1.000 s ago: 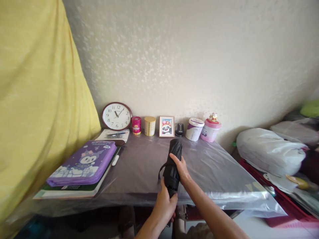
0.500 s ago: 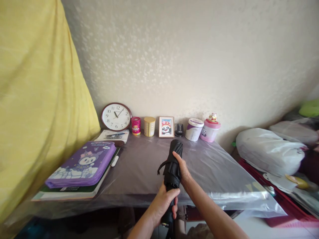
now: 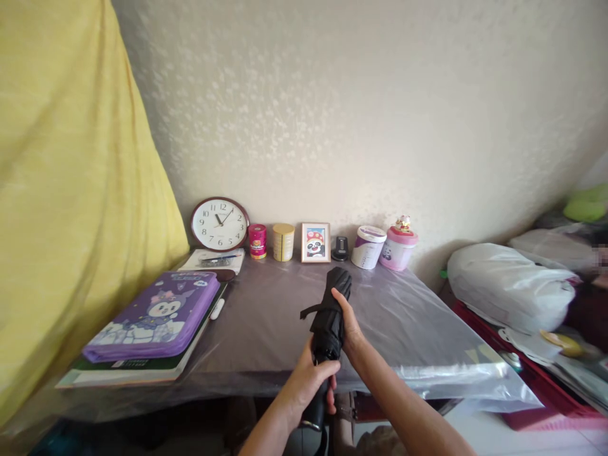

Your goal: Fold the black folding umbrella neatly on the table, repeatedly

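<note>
A folded black umbrella is held over the front edge of a table covered with clear plastic sheet. My left hand is wrapped round the umbrella's handle end, near the table's front edge. My right hand grips the folded canopy from the right side, fingers closed round the cloth. The umbrella's tip points away from me toward the wall. A loose strap sticks out on its left.
A purple cartoon case on books lies at the left. Along the wall stand a clock, a red tin, a yellow tin, a framed picture and two tubs. Yellow curtain at left; bags at right.
My left hand has slid down from the canopy's base to the handle, which now shows below the table edge. The umbrella has tilted slightly right; my right hand keeps its grip.
</note>
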`<control>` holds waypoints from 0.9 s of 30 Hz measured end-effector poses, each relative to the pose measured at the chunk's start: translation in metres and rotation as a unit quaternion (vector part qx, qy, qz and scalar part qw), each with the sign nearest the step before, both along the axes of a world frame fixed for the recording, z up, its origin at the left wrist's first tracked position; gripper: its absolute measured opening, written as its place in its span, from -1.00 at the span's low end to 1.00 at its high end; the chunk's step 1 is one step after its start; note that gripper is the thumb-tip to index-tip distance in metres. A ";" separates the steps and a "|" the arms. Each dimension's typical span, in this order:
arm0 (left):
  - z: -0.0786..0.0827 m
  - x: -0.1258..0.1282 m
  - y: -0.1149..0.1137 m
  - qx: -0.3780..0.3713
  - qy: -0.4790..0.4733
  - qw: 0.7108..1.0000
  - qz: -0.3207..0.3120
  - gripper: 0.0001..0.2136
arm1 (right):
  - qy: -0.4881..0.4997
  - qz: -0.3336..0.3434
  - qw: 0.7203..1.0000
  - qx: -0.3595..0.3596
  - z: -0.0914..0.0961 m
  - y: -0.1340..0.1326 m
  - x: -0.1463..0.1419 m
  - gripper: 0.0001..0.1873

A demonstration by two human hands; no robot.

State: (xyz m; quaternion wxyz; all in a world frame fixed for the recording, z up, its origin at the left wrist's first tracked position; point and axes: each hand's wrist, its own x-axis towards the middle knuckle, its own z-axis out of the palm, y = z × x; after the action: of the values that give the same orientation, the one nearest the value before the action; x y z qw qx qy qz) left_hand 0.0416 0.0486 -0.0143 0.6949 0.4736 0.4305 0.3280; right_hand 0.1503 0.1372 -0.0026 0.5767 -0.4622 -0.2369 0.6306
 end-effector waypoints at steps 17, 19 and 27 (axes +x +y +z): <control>-0.011 0.000 0.001 0.035 0.084 0.996 0.010 -0.37 | -0.060 -0.039 0.997 0.023 -0.011 0.004 -0.001 -0.57; -0.014 0.003 0.000 0.053 0.113 0.991 0.038 -0.36 | -0.076 -0.044 0.995 0.039 -0.012 0.003 -0.002 -0.55; -0.016 -0.016 0.006 0.123 0.131 0.984 0.009 -0.15 | -0.096 -0.089 0.989 0.069 -0.011 0.004 -0.004 -0.50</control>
State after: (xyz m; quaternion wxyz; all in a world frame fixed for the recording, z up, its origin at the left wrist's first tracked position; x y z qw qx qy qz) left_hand 0.0252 0.0548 -0.0304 0.5655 0.5907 0.4786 0.3198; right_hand 0.1467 0.1415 -0.0139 0.6358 -0.4990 -0.2914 0.5117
